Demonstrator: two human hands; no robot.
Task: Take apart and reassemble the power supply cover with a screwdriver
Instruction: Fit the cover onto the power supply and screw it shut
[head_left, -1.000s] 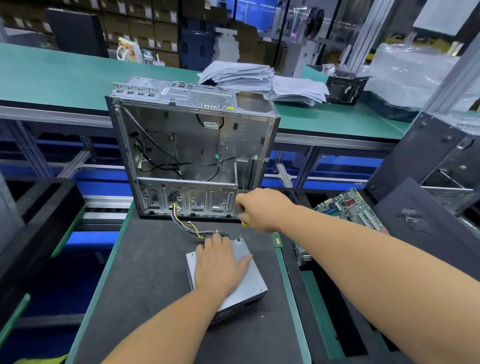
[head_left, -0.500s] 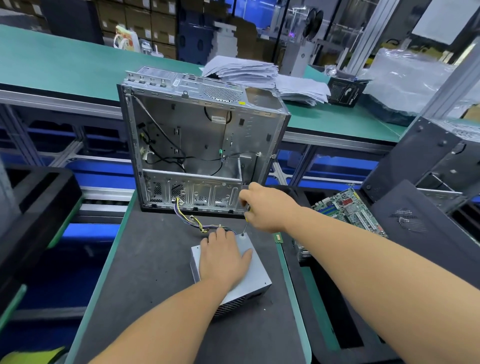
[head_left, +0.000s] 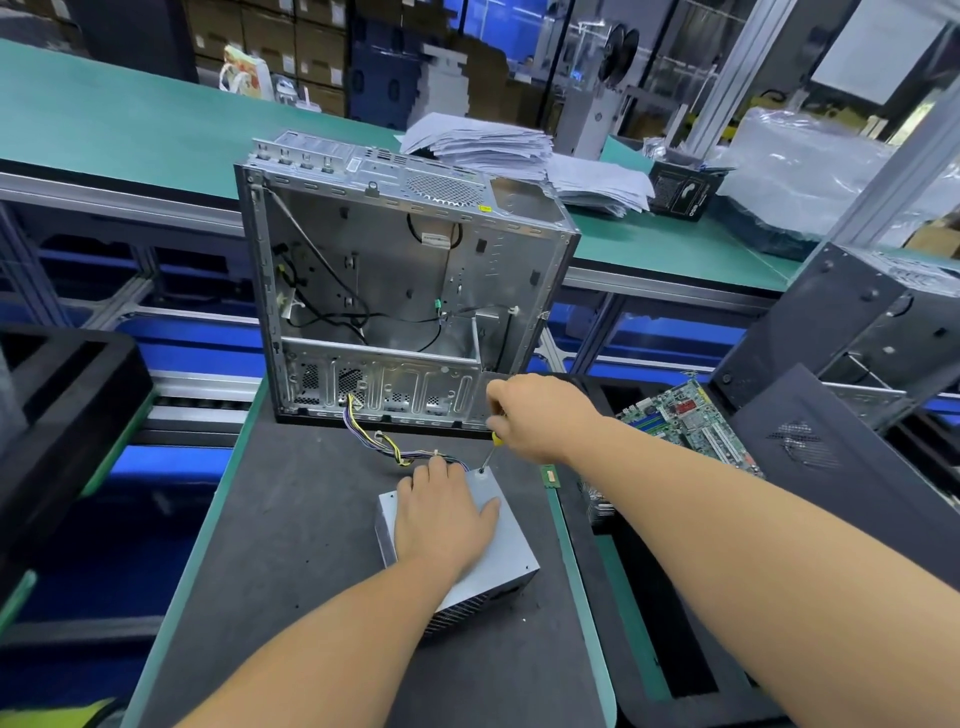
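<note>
Under the flat left hand (head_left: 444, 519) lies the power supply (head_left: 511, 556); right hand (head_left: 540, 415) grip pinches the screwdriver (head_left: 491, 452).

screwdriver (head_left: 491, 451) handle hidden in right hand (head_left: 540, 415)

Right hand (head_left: 540, 415) and screwdriver (head_left: 491, 452) a little farther along the power supply (head_left: 511, 551) top, tip still down.

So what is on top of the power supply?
The left hand lies flat on the power supply; the screwdriver tip meets its far corner. Anything under the palm is hidden.
</note>
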